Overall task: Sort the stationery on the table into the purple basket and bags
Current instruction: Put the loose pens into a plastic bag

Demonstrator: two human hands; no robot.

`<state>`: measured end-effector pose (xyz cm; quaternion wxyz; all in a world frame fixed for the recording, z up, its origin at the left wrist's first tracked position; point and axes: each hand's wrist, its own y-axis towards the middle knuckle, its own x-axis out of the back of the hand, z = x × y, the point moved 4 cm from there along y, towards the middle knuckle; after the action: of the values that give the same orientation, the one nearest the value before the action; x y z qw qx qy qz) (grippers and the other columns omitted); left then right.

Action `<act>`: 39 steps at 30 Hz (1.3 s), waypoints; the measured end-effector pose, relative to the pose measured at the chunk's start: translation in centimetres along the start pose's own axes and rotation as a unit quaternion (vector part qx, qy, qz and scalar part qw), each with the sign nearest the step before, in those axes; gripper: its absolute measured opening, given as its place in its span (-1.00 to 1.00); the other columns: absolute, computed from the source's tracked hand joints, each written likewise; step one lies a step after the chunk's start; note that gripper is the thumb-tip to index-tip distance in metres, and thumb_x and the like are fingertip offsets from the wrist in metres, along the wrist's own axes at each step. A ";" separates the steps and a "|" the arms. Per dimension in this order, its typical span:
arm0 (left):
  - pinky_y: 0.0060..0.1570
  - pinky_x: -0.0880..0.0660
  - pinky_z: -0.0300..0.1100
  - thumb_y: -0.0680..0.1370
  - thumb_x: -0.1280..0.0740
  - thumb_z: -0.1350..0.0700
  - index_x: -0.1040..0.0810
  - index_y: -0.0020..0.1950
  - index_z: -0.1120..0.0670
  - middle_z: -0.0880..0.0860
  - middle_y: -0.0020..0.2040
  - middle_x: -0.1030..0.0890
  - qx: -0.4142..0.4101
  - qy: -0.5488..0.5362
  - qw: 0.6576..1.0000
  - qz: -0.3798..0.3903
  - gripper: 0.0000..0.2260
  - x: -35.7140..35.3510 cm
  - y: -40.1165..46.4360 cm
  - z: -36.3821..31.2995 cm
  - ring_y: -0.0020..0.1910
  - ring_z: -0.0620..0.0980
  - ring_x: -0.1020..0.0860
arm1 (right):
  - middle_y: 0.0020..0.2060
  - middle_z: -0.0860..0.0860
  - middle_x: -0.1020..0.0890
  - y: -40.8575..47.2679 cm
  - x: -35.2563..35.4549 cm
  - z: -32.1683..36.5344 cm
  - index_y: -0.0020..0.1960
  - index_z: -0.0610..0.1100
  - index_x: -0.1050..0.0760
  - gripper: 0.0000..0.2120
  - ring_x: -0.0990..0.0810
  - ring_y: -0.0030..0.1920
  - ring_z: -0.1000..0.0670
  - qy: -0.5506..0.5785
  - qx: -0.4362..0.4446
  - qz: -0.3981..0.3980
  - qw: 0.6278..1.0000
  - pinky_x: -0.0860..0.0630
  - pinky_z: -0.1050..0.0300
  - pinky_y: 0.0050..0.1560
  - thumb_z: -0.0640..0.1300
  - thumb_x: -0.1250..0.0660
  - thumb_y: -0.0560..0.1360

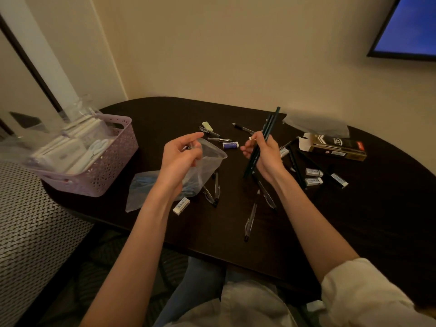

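Above dark table [330, 220], right hand [262, 154] gripping dark-green pencils [264, 138]

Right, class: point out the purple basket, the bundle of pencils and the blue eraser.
purple basket [111, 166]: head view, front lattice wall.
bundle of pencils [269, 128]: head view, shafts above the right hand.
blue eraser [230, 145]: head view, sleeve middle.

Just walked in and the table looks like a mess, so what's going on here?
A person is sorting stationery at a dark table. Their right hand grips a bundle of dark pencils, while the left hand holds open the mouth of a clear plastic bag. Pens, loose pencils and several erasers lie scattered on the table. The purple basket at the left already holds white items.
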<state>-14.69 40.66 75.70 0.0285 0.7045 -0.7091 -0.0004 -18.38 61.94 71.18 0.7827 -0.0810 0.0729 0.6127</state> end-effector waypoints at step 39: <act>-0.28 -0.47 -0.36 0.52 -0.32 0.33 -0.51 0.35 0.05 -0.01 0.06 -0.57 -0.044 0.050 0.998 0.015 -0.58 1.3 0.0 -0.2 -0.24 -0.18 -0.51 | -0.43 0.04 -0.56 -5.4 -4.5 7.1 -0.20 -0.18 -0.50 -0.74 -0.60 -0.44 0.09 -0.066 0.155 0.003 0.986 -0.54 0.26 -0.37 -0.09 -0.22 0.61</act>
<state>-14.74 39.40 75.92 0.0949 0.6910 -0.7166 0.0036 -14.13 57.93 79.30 0.7869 0.0826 0.1157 0.6005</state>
